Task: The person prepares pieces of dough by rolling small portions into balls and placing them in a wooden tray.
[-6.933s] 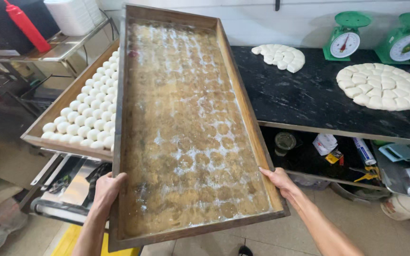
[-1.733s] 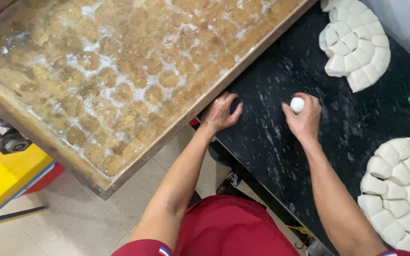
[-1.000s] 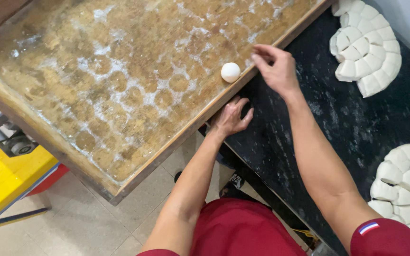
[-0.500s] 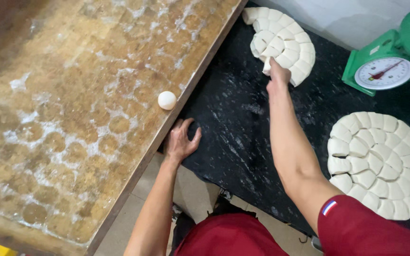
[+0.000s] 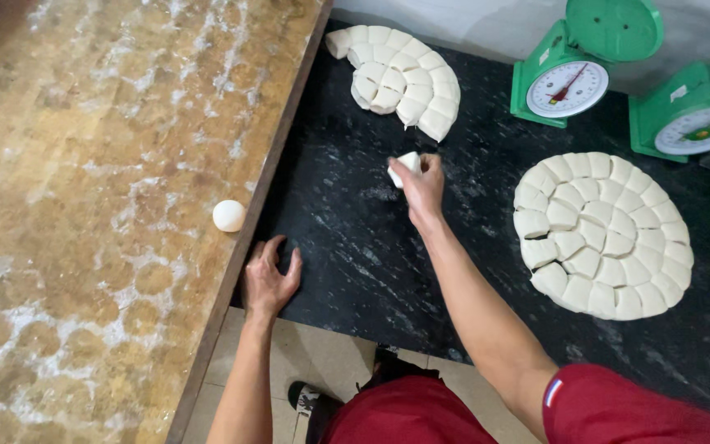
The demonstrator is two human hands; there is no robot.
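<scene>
Surface: black speckled stone counter [image 5: 355, 271], dusted faintly with flour; pale wall along its far edge.

Wooden tray [image 5: 84, 205]: one, large, flat, raised brown rim, floured and marked with round rings; lies against the counter's left edge.

Dough ball [image 5: 228, 215]: one, smooth, white, round; on the tray just inside its right rim.

Dough piece [image 5: 406, 165]: one, white, blocky; pinched in the fingertips of the right hand [image 5: 421, 187], above the counter's middle.

Left hand [image 5: 270, 275]: open, fingers spread, resting flat at the counter's near edge beside the tray rim.

Cut dough rounds: two. Crescent-shaped one [image 5: 400, 78] near the far edge; full disc [image 5: 601, 234] toward the right edge.

Green dial scales [image 5: 581, 66]: two, far right corner.
</scene>
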